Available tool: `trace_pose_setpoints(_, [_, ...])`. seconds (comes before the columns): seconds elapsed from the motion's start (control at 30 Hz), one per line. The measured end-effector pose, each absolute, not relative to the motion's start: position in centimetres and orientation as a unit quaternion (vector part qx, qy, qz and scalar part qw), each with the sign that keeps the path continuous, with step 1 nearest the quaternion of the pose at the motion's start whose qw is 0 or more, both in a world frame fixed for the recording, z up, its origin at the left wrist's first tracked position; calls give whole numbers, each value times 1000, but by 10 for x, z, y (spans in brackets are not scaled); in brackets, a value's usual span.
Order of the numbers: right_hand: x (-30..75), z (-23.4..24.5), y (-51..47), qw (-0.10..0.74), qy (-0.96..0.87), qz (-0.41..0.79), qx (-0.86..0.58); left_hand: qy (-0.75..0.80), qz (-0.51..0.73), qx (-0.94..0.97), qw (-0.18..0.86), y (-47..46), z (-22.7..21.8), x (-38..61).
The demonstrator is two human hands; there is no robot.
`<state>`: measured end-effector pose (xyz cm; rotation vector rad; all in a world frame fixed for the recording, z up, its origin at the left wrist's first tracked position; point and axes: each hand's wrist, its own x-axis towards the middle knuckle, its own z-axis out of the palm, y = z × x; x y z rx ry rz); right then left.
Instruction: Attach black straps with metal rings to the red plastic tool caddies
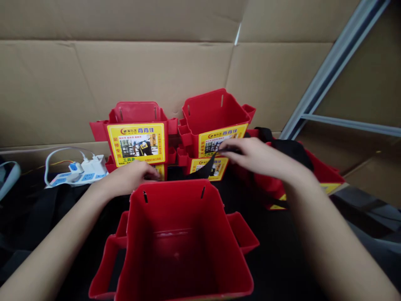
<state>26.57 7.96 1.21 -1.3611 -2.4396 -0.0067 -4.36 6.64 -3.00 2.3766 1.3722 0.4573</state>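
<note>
A red plastic tool box (178, 209) stands nearest me, its mouth facing up, with two slots in its back wall and small side pockets. My right hand (247, 152) pinches a black strap (205, 169) above and behind this box. The strap slants down to the left and passes behind the back wall. My left hand (136, 176) is curled at the back wall's left corner. Its fingertips are partly hidden, and I cannot make out what they hold.
Behind stand stacked red boxes with yellow labels, one stack at left (136, 144) and one at right (216, 121). More red boxes with black straps (291, 152) lie at right. A power strip (83, 175) with plugs sits at left. A cardboard wall (150, 75) closes off the back.
</note>
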Motion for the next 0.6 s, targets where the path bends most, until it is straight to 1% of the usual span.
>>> trace_pose_setpoints(0.07, [240, -1, 75, 145, -875, 35, -460, 468, 198, 834, 216, 66, -30, -34])
trace_pose_setpoints(0.13, [216, -17, 73, 125, -891, 88, -428, 439, 207, 830, 274, 69, -34, -26])
trace_pose_setpoints(0.23, [195, -38, 77, 146, -895, 191, -376, 393, 192, 831, 344, 78, -46, -15])
trace_pose_setpoints(0.33, [190, -46, 84, 171, -883, 247, -360, 407, 208, 825, 332, 88, -55, -12])
trace_pose_setpoints(0.4, [196, -40, 86, 171, -877, 275, -356, 419, 220, 826, 308, 92, -55, -16])
trace_pose_setpoints(0.5, [217, -20, 87, 181, -842, 364, -355, 439, 231, 826, 267, 93, -48, -30])
trace_pose_setpoints(0.6, [253, 6, 82, 242, -801, 429, -341, 468, 211, 824, 240, 91, -39, -46])
